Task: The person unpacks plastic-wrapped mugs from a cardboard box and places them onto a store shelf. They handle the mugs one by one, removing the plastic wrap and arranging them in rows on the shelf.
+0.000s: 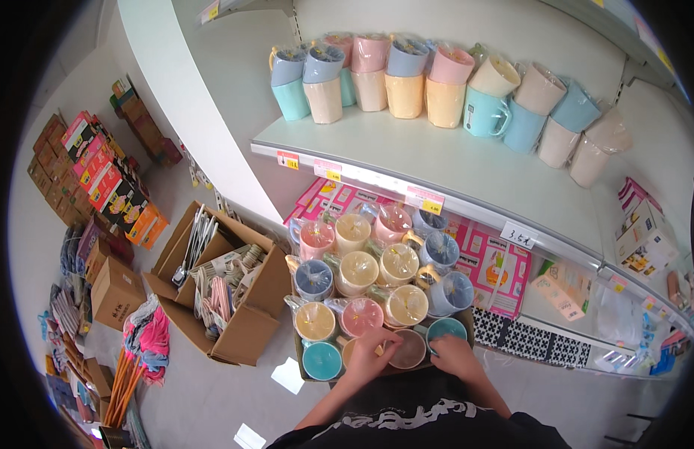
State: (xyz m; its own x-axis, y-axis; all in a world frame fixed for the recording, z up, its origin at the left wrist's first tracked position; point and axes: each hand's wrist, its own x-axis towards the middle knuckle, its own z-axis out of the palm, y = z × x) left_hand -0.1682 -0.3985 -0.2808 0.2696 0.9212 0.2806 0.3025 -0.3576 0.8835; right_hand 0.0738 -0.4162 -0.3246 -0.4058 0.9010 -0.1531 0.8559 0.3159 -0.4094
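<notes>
A tray-like box [471, 325] full of mugs sits directly before me. My left hand [372, 354] is at its near row, over an orange-beige mug [350, 352]; its fingertips meet at the rim of a brownish-pink mug [409, 351]. Whether they grip that rim is unclear. At the near right corner, my right hand [453, 354] has its fingers hooked over the rim of a teal mug [447, 331]. A turquoise mug [322, 360] stands at the near left corner. Behind are plastic-wrapped mugs, including a pink mug [362, 317] and a blue mug [451, 294].
Above the box, a shelf [425, 154] carries wrapped mugs [406, 95] stacked two high. Price tags line its edge. An open cardboard box [249, 331] of hangers stands at left, near mops [147, 337] and stacked cartons [108, 185]. Papers [288, 375] lie on the floor.
</notes>
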